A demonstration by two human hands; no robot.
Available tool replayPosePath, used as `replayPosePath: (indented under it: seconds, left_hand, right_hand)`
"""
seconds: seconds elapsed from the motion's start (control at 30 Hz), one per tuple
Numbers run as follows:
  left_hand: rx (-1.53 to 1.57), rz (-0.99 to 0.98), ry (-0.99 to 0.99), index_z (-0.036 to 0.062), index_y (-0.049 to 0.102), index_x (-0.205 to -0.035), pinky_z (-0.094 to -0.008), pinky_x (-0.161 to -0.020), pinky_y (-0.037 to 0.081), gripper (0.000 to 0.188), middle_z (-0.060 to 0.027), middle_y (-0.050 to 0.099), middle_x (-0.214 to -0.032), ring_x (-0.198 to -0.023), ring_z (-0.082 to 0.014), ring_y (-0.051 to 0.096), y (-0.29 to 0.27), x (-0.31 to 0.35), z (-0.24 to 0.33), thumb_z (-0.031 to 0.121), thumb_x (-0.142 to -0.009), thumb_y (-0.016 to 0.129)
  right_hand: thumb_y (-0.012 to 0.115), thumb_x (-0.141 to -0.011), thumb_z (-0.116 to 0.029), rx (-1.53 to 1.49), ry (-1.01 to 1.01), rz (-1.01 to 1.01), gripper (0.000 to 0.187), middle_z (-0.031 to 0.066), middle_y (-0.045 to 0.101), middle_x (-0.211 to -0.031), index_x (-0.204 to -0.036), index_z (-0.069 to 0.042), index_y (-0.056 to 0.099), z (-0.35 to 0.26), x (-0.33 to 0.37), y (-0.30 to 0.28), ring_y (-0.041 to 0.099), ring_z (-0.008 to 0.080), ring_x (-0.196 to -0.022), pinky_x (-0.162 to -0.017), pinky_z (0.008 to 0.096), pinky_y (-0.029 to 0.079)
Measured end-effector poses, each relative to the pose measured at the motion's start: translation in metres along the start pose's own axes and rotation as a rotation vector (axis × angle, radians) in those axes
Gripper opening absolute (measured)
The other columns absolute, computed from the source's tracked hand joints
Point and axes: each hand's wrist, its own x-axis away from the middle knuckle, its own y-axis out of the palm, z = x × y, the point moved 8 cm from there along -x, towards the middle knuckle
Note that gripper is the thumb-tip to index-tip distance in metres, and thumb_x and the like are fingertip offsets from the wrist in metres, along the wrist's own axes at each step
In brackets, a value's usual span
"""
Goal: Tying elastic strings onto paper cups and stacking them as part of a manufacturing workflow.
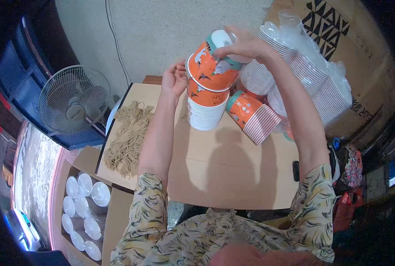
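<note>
the right hand point(244, 44) grips the base of an upturned orange paper bucket point(213, 71) with a teal band, tilted over a tall white-rimmed stack of nested paper buckets point(206, 117) on the tan bench point(233, 181). the left hand point(175, 80), loosely open, is beside the bucket's rim; whether they touch is unclear.

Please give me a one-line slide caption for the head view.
Right hand grasps the top of an upturned orange bucket stack, left hand beside it; tan strands lie on the table.
</note>
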Motion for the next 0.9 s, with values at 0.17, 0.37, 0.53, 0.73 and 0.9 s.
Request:
replayPosePath:
  seconds: [0.17,0.37,0.53,0.73,0.9]
  left_hand:
    - [-0.015,0.076,0.046,-0.0103,0.056,-0.104,-0.0156,-0.064,0.059,0.015,-0.0136,0.064,-0.096,-0.078,-0.0139,0.066,-0.062,0.004,0.003,0.000,-0.097,0.048]
    - [-0.148,0.332,0.126,-0.0114,0.059,-0.109,-0.0204,-0.078,0.061,0.019,-0.0162,0.065,-0.102,-0.090,-0.0193,0.067,-0.111,0.057,0.009,0.002,-0.097,0.056]
    - [-0.652,0.527,0.204,-0.0009,0.062,-0.113,-0.0246,-0.080,0.056,0.023,-0.0076,0.065,-0.100,-0.091,-0.0160,0.065,-0.099,0.123,-0.043,0.015,-0.098,0.063]
    - [-1.401,0.274,0.262,0.0029,0.069,-0.102,-0.0215,-0.063,0.047,0.013,0.0010,0.064,-0.081,-0.071,-0.0044,0.058,-0.051,0.173,-0.114,0.013,-0.095,0.068]
    - [-1.787,-0.181,0.388,0.0026,0.072,-0.103,-0.0347,-0.075,0.055,0.017,-0.0149,0.072,-0.094,-0.085,-0.0272,0.071,0.004,0.139,-0.217,0.012,-0.088,0.071]
  right_hand:
    - [0.079,-0.063,-0.064,0.071,0.055,-0.043,0.101,0.0248,0.062,-0.127,-0.134,0.003,0.054,0.017,-0.024,0.047,0.062,0.0348,-0.116,-0.098,0.0412,0.049]
    - [0.072,-0.061,-0.076,0.240,0.182,0.159,0.116,0.0287,0.042,-0.149,-0.142,0.004,0.049,0.031,-0.010,0.107,0.040,0.0437,-0.138,-0.113,0.0475,0.036]
    - [0.072,-0.069,-0.071,0.084,0.144,0.203,0.107,0.0264,0.038,-0.152,-0.143,0.003,0.049,0.046,0.009,0.101,0.036,0.0410,-0.141,-0.114,0.0488,0.034]
    - [0.070,-0.090,-0.029,-0.454,-0.018,0.800,0.040,0.0152,0.071,-0.105,-0.117,-0.001,0.067,0.117,0.121,0.034,0.068,0.0235,-0.098,-0.086,0.0353,0.053]
    - [0.069,-0.091,-0.023,-0.314,0.546,1.015,0.027,0.0116,0.071,-0.087,-0.100,0.003,0.068,0.243,0.276,0.067,0.066,0.0179,-0.074,-0.070,0.0329,0.052]
